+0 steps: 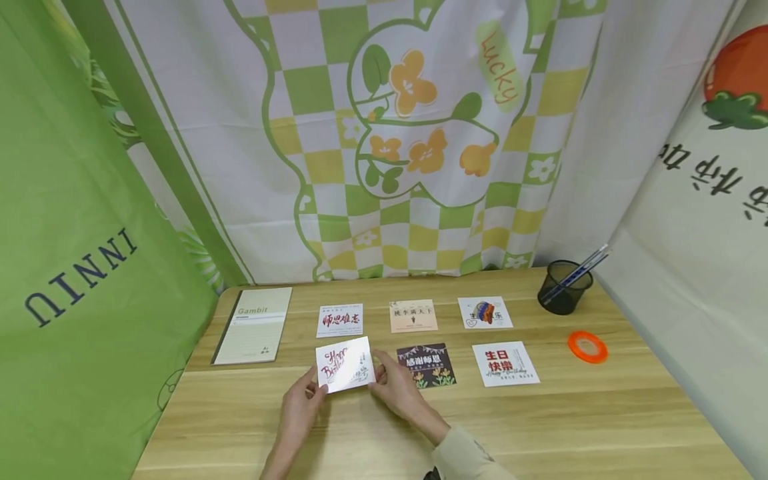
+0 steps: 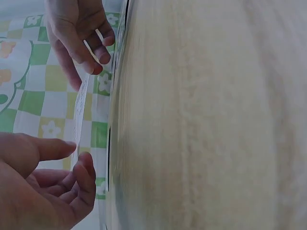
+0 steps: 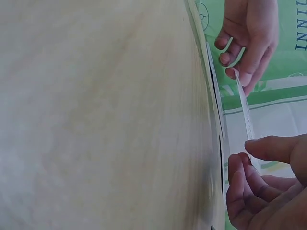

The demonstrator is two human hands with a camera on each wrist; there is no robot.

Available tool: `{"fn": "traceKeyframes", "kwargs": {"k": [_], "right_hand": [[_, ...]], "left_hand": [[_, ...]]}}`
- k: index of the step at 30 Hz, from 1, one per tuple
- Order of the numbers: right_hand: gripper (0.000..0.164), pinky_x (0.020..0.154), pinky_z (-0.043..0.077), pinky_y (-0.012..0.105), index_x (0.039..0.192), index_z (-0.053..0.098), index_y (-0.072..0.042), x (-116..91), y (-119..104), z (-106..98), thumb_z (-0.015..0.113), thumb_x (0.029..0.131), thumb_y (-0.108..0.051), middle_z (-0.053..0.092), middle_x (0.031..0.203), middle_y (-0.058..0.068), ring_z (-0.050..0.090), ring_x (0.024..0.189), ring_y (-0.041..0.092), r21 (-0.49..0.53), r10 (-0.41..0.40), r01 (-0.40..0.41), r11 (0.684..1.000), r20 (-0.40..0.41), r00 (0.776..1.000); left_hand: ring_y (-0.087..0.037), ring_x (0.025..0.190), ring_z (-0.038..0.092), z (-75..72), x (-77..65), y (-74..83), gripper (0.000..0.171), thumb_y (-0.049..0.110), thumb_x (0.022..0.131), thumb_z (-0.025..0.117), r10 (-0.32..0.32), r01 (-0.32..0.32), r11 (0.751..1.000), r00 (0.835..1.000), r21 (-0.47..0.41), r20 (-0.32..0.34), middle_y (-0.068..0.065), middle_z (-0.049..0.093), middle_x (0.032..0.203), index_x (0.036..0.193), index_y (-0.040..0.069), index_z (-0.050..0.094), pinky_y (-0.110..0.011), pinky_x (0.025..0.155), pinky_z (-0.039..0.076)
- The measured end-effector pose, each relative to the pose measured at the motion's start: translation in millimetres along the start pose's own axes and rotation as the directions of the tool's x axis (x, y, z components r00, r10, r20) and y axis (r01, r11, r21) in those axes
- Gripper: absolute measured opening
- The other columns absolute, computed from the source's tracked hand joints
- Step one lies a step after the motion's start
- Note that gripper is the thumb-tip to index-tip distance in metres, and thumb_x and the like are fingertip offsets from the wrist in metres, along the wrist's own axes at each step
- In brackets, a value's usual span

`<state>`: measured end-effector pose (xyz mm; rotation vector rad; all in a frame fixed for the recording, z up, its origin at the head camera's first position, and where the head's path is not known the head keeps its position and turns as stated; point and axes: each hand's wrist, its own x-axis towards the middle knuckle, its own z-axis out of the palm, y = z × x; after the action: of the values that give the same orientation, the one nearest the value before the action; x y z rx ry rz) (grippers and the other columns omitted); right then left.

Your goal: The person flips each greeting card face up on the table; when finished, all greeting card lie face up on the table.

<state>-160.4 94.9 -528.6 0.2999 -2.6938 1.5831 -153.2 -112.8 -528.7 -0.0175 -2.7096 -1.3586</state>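
Note:
A white "Happy Birthday" card (image 1: 346, 365) with red and grey lettering is held up between both hands, tilted toward the head camera. My left hand (image 1: 300, 404) pinches its lower left corner between thumb and fingers. On the opposite edge, the right hand (image 1: 397, 388) pinches the card the same way. Both wrist views show the card (image 3: 245, 112) nearly edge-on, raised off the table. Just right of the right hand lies a dark card with yellow flowers (image 1: 427, 365), its lettering upside down. Behind the held card is a pale card with red writing (image 1: 340, 321).
A beige card (image 1: 414, 316), a card with a colourful drawing (image 1: 485, 313) and a white card with red characters (image 1: 506, 364) lie on the wooden table (image 1: 540, 433). A notebook (image 1: 253, 326) sits left; a mesh pen cup (image 1: 564, 288) and orange tape roll (image 1: 588, 347) stand right.

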Motion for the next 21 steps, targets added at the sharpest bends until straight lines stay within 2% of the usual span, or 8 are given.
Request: {"fn": "traceKeyframes", "kwargs": {"k": [3,7,13,16,21], "right_hand": [[0.067,0.062,0.050,0.020,0.136,0.045,0.006,-1.5,0.3,-0.4,0.072,0.075,0.006,0.062,0.084,0.009,0.055,0.069,0.009,-0.002,0.006,-0.006,1.000,0.013,1.000],[0.064,0.061,0.049,0.020,0.135,0.047,0.007,-1.8,0.8,-1.0,0.073,0.076,0.003,0.062,0.084,0.008,0.054,0.068,0.009,-0.006,0.018,-0.018,1.000,0.018,1.000],[0.057,0.059,0.049,0.020,0.130,0.052,0.008,-0.2,2.3,0.4,0.074,0.077,0.001,0.062,0.079,0.002,0.054,0.065,0.007,-0.008,0.031,-0.031,0.999,0.011,0.999],[0.053,0.059,0.049,0.020,0.126,0.055,0.009,0.7,2.4,1.0,0.074,0.077,0.000,0.063,0.078,0.001,0.055,0.065,0.007,-0.013,0.022,-0.022,1.000,-0.004,1.000],[0.044,0.059,0.050,0.020,0.117,0.061,0.011,0.3,2.0,2.3,0.075,0.076,0.001,0.066,0.077,0.005,0.057,0.064,0.007,-0.018,0.009,-0.010,1.000,-0.021,1.000]], "left_hand": [[-0.010,0.060,0.054,0.0,-0.5,-3.6,0.057,-0.003,0.082,0.067,-0.009,0.012,0.999,0.998,-0.039,0.067,-0.006,0.057,0.078,0.133,-0.016,0.044,-0.021,0.048,0.045],[-0.012,0.063,0.054,-1.1,0.1,-6.5,0.060,-0.005,0.081,0.067,0.006,0.000,0.998,0.995,-0.061,0.100,-0.007,0.056,0.079,0.135,-0.015,0.042,-0.021,0.050,0.046],[-0.012,0.066,0.053,-1.5,2.4,-8.4,0.059,-0.004,0.082,0.067,0.005,0.000,0.999,0.995,-0.047,0.097,-0.006,0.055,0.079,0.135,-0.013,0.044,-0.021,0.053,0.046],[-0.013,0.067,0.055,-2.2,3.5,-8.5,0.058,-0.004,0.082,0.067,-0.006,0.011,0.999,0.996,-0.052,0.094,-0.007,0.056,0.080,0.133,-0.015,0.044,-0.021,0.053,0.047],[-0.014,0.065,0.056,-4.2,3.8,-8.6,0.054,-0.003,0.081,0.068,-0.053,0.061,0.994,0.994,-0.088,0.093,-0.008,0.058,0.080,0.129,-0.017,0.048,-0.021,0.049,0.047]]}}
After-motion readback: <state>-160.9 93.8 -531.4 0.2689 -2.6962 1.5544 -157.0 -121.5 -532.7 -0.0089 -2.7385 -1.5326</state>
